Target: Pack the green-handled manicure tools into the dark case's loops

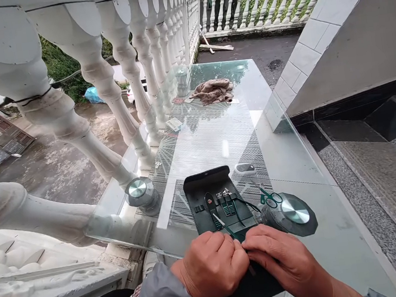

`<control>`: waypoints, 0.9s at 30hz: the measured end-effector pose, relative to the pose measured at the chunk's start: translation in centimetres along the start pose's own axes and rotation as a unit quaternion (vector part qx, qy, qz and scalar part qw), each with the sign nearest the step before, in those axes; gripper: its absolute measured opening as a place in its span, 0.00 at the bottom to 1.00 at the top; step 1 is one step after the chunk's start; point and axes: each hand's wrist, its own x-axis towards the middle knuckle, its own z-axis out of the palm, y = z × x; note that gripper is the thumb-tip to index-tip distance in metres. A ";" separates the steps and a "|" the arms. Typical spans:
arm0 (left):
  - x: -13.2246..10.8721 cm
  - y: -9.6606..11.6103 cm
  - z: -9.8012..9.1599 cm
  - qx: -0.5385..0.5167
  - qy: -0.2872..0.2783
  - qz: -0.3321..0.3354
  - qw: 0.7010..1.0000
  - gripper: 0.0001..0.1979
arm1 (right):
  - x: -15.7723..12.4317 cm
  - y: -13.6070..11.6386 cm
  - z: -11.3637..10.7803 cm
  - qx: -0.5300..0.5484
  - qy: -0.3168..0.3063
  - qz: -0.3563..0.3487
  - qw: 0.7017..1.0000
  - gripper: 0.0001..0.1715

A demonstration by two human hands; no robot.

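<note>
A black manicure case (198,201) lies unfolded on the glass table, with its near flap under my hands. Elastic loops hold two nail clippers (225,205), a dark pointed tool (210,204) and dark-handled nippers (237,208). My left hand (214,264) is closed in a fist over the case; a slim green tool with a silver tip (224,224) sticks out beyond its fingers. Pressed against its thumb, my right hand (281,256) is pinched closed, and what lies between its fingers is hidden. Green-handled scissors (271,198) rest on the glass, right of the case.
The glass table (316,172) stands on dark faceted supports with round metal caps (295,209). A small dark oval object (245,167) appears beyond the case. A crumpled brown cloth (212,91) lies farther off. White balusters (103,83) line the left; stone steps (376,165) rise right.
</note>
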 end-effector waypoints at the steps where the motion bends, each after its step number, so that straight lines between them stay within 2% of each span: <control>1: 0.1 0.0 -0.1 -0.001 -0.001 -0.003 1.000 0.09 | -0.1 0.0 0.1 -0.008 -0.004 -0.006 1.000 0.14; 7: 0.1 -0.1 -0.2 -0.010 -0.009 -0.015 1.000 0.09 | -0.2 -0.1 0.5 -0.049 -0.016 -0.021 0.998 0.12; 12: -0.2 -0.1 -0.1 -0.006 0.008 0.006 1.000 0.09 | 0.0 -0.3 0.0 -0.097 -0.005 -0.036 0.995 0.13; 17: 0.2 -0.1 -0.4 0.011 -0.011 0.030 0.999 0.11 | 0.0 0.1 -0.6 -0.146 0.004 -0.034 0.989 0.12; 27: -0.1 0.1 -0.3 -0.006 -0.010 0.058 0.998 0.10 | 0.2 0.6 0.4 -0.191 -0.036 -0.032 0.980 0.16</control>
